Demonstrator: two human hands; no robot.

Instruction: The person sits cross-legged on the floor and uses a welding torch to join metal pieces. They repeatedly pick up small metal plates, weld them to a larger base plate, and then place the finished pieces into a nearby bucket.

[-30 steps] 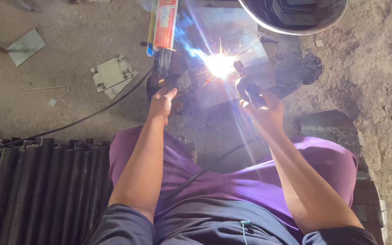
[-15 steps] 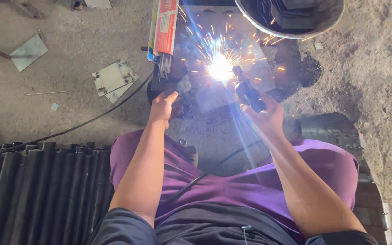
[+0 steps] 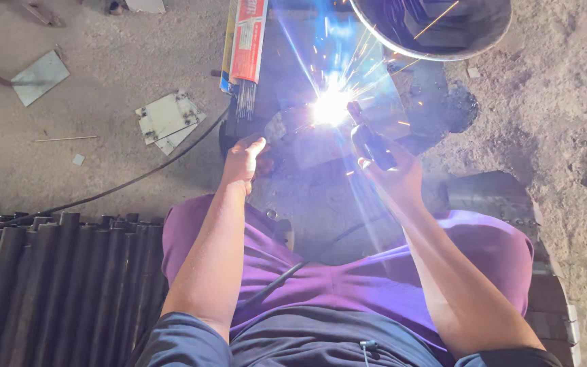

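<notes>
My right hand (image 3: 392,173) grips a dark electrode holder (image 3: 369,141) whose tip meets a bright white welding arc (image 3: 329,107) throwing sparks. My left hand (image 3: 244,158) rests on the edge of a small metal workpiece (image 3: 293,132) on the floor, just left of the arc; the glare hides how the fingers close on it. Both forearms reach forward over my purple trousers (image 3: 348,278). A black cable (image 3: 287,275) runs back across my lap.
A red and yellow box of welding rods (image 3: 246,41) lies beyond my left hand. Flat metal plates (image 3: 168,119) lie at left on the concrete. Several dark pipes (image 3: 56,285) are stacked at lower left. A round dark bowl-shaped rim (image 3: 436,27) hangs at top right. A dark metal block (image 3: 487,194) sits at right.
The arc keeps burning and now throws longer sparks. Both hands stay at the workpiece; the view has shifted slightly.
</notes>
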